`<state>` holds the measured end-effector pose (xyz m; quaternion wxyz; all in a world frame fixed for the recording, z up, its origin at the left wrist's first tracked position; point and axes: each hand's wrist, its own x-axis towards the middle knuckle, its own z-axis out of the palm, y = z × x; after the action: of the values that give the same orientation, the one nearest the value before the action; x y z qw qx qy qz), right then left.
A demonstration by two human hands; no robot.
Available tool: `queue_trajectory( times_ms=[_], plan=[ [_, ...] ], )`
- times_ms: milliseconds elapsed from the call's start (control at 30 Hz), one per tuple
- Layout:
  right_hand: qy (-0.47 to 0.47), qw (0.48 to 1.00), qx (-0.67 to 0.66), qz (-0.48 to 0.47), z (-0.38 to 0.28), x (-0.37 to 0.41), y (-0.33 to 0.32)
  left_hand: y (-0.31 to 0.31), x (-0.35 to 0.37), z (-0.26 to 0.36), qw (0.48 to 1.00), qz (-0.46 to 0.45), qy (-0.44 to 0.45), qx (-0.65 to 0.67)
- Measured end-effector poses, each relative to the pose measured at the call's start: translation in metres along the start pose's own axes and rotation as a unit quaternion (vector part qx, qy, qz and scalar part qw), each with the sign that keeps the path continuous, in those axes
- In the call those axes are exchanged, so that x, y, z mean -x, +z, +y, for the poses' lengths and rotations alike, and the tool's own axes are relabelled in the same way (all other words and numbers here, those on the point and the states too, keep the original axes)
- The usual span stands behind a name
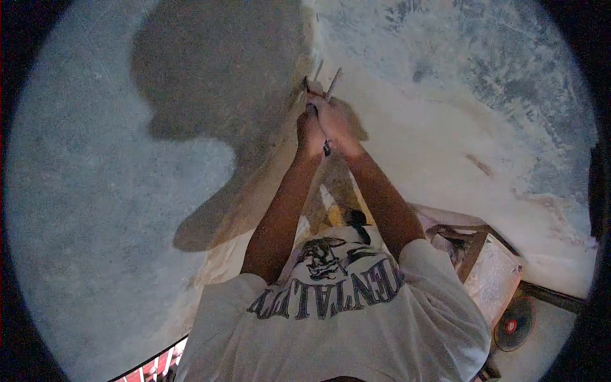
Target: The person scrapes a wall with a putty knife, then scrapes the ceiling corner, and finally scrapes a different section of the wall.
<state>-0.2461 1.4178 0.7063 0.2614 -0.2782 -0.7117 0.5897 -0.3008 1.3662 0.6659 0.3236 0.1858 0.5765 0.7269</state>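
Both my arms stretch forward to a corner where a blue-grey wall (95, 178) meets a pale, patchy wall (414, 140). My right hand (336, 124) is closed round a thin, light stick-like tool (334, 83), whose end points up and away; its kind is too small to tell. Close against it, my left hand (310, 130) is closed too, with its fingers mostly hidden, and what it grips cannot be made out. A dark band or cord with a small piece (327, 149) hangs by my wrists.
A large shadow of my head and arm falls on the left wall. At the lower right are a wooden frame (472, 258) and a round dark speaker-like thing (514, 325). Something striped red and white (153, 369) shows at the bottom left.
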Motion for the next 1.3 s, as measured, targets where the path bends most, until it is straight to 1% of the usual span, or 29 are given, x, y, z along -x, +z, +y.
queue_trajectory(
  times_ms=[33, 67, 133, 167, 200, 233, 267, 333, 367, 433, 500, 567, 600, 633, 667, 700, 733, 800, 833, 867, 933, 967, 1033, 1067, 1100, 1133, 1167, 1233, 1300],
  plan=[
    [0.005, 0.999, -0.026, -0.021, 0.003, -0.009, 0.000, -0.002, 0.002, 0.005, 0.994, -0.023, -0.072, 0.074],
    [0.014, 0.999, -0.030, -0.024, 0.007, -0.009, 0.000, -0.015, -0.010, 0.002, 0.986, -0.084, -0.086, 0.111],
    [0.031, 0.999, -0.018, -0.009, -0.003, -0.005, -0.005, -0.025, -0.028, -0.025, 0.993, -0.099, -0.025, -0.054],
    [0.035, 0.999, -0.002, 0.010, -0.011, -0.006, -0.008, -0.021, -0.042, -0.049, 0.964, -0.048, 0.055, -0.255],
    [0.033, 0.999, -0.003, -0.002, -0.011, -0.005, -0.010, -0.018, -0.050, -0.064, 0.887, 0.007, 0.127, -0.444],
    [0.033, 0.999, -0.005, -0.015, -0.011, 0.000, -0.008, -0.007, -0.033, -0.036, 0.972, 0.039, 0.053, -0.225],
    [0.031, 0.999, -0.006, -0.028, -0.010, 0.000, -0.006, 0.015, -0.001, 0.018, 0.997, 0.070, -0.023, 0.009],
    [0.040, 0.999, -0.015, 0.025, -0.003, -0.013, 0.001, 0.008, 0.000, 0.015, 0.983, 0.032, -0.072, 0.165],
    [0.047, 0.997, -0.019, 0.050, 0.001, -0.018, 0.004, -0.023, -0.033, -0.038, 0.994, -0.035, -0.045, 0.088],
    [-0.034, 0.999, -0.028, -0.028, 0.021, -0.033, 0.002, -0.024, -0.033, -0.042, 0.991, -0.097, -0.005, 0.090],
    [-0.073, 0.996, -0.020, -0.041, 0.024, -0.038, -0.004, 0.001, -0.021, -0.022, 0.965, -0.090, 0.015, 0.245],
    [-0.050, 0.999, 0.001, 0.003, -0.017, 0.000, -0.009, 0.011, -0.013, -0.004, 0.991, 0.013, -0.031, 0.129],
    [-0.054, 0.993, 0.101, -0.012, -0.015, -0.006, -0.010, 0.012, -0.012, -0.002, 0.994, 0.065, -0.052, 0.071],
    [-0.053, 0.978, 0.198, -0.030, -0.008, -0.015, -0.012, 0.008, -0.014, -0.009, 0.995, 0.019, -0.025, 0.093],
    [-0.055, 0.973, 0.219, -0.039, 0.000, -0.024, -0.012, 0.006, -0.020, -0.013, 0.993, -0.025, 0.003, 0.115],
    [-0.057, 0.968, 0.239, -0.048, 0.010, -0.033, -0.012, 0.005, -0.023, -0.014, 0.996, -0.028, 0.013, 0.083],
    [-0.064, 0.979, 0.186, -0.045, 0.027, -0.045, -0.010, 0.004, -0.027, -0.015, 0.998, -0.031, 0.022, 0.051],
    [-0.061, 0.994, 0.093, -0.021, 0.028, -0.048, -0.010, 0.011, -0.035, -0.009, 0.991, 0.046, -0.002, -0.123],
    [-0.045, 0.998, 0.052, -0.002, 0.021, -0.032, -0.006, 0.031, -0.020, 0.008, 0.966, 0.128, 0.090, -0.205],
    [-0.032, 0.999, 0.012, 0.016, 0.015, -0.025, -0.004, 0.061, 0.010, 0.038, 0.919, 0.209, 0.181, -0.280],
    [-0.027, 0.999, 0.031, -0.004, 0.020, -0.046, -0.009, 0.056, 0.012, 0.034, 0.949, 0.178, 0.155, -0.209],
    [-0.020, 0.999, 0.040, -0.017, 0.026, -0.047, -0.008, 0.019, -0.017, 0.004, 0.996, 0.065, 0.034, -0.055],
    [0.001, 1.000, -0.015, 0.016, 0.035, -0.046, 0.001, -0.003, -0.031, -0.015, 0.998, -0.040, -0.033, 0.045],
    [-0.023, 0.999, 0.018, 0.017, 0.040, -0.044, 0.003, -0.005, -0.036, -0.024, 0.999, -0.031, 0.016, -0.017],
    [-0.047, 0.997, 0.052, 0.021, 0.048, -0.043, 0.006, -0.003, -0.033, -0.022, 0.998, -0.018, 0.026, -0.056],
    [-0.101, 0.984, 0.145, 0.008, 0.063, -0.034, 0.006, 0.001, -0.027, -0.015, 0.995, -0.004, 0.034, -0.095],
    [-0.153, 0.959, 0.237, -0.003, 0.077, -0.029, 0.006, 0.003, -0.022, -0.007, 0.994, 0.013, 0.006, -0.110],
    [0.001, 0.997, 0.082, -0.002, 0.034, -0.010, 0.008, 0.009, 0.001, 0.022, 0.988, 0.050, -0.052, -0.139],
    [0.054, 0.998, 0.013, -0.022, 0.026, -0.007, 0.012, 0.007, 0.015, 0.030, 0.984, 0.078, -0.087, -0.136]
  ],
)
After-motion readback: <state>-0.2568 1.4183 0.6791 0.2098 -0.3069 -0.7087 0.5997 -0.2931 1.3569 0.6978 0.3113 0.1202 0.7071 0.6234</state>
